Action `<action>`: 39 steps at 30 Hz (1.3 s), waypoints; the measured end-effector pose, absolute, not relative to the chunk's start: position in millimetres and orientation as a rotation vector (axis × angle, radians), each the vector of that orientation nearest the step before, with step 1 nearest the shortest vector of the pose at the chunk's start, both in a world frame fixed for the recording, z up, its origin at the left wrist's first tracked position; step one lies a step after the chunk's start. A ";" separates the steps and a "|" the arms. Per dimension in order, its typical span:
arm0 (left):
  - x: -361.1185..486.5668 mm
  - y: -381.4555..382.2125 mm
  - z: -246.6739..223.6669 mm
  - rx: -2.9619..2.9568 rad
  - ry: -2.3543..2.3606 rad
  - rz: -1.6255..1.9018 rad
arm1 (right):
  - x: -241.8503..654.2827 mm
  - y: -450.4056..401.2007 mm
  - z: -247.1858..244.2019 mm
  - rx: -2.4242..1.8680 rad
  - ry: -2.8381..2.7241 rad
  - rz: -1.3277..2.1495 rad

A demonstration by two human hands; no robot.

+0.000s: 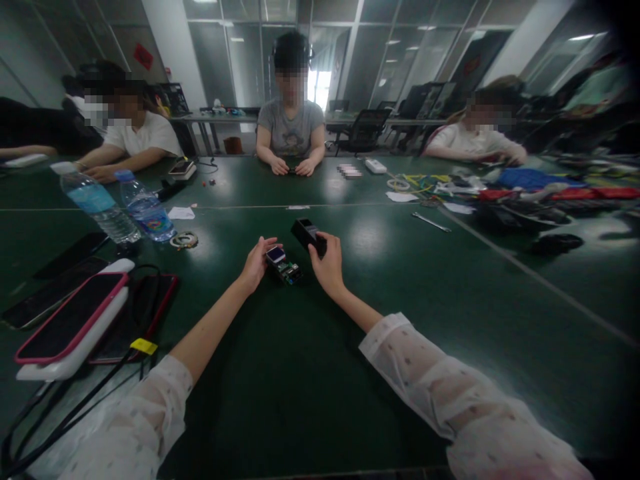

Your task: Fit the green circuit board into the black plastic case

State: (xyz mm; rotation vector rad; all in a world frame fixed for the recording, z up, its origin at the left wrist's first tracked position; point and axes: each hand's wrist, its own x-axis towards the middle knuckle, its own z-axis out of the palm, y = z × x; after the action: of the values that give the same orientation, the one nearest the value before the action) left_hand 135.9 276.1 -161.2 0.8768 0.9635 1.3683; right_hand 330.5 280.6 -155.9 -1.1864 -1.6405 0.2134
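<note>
Near the middle of the green table, my left hand [255, 264] is at the left side of a small circuit board [289, 270] with a little screen [275, 254] at its upper end. Its fingers reach round the screen end, and the thumb is hard to make out. To the right, my right hand [329, 261] grips a black rectangular case [303, 232] between thumb and fingers. The case is tilted and its upper left end looks dark, perhaps hollow. A short gap separates the case from the board.
On the left are stacked phones [75, 317] with black cables [70, 413], two water bottles [97, 203] and a wire coil [184, 240]. A wrench [431, 222] lies to the right, before a pile of cables and tools [540, 193]. Several people sit across the table [425, 347].
</note>
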 end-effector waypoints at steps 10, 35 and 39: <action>122.7 284.0 -166.5 0.567 0.856 1.416 | 318.3 255.5 -145.0 -0.888 -2.087 0.182; 125.1 283.6 -163.5 0.540 0.896 1.408 | 318.4 255.2 -143.6 -0.931 -2.211 0.243; 125.6 282.8 -162.7 0.526 0.886 1.411 | 318.5 255.5 -143.8 -0.927 -2.205 0.245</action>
State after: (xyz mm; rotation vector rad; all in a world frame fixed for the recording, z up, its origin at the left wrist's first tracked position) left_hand 125.6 282.8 -162.7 0.5256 0.8860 1.4108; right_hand 318.5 255.5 -143.8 -0.9271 -2.2046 0.2446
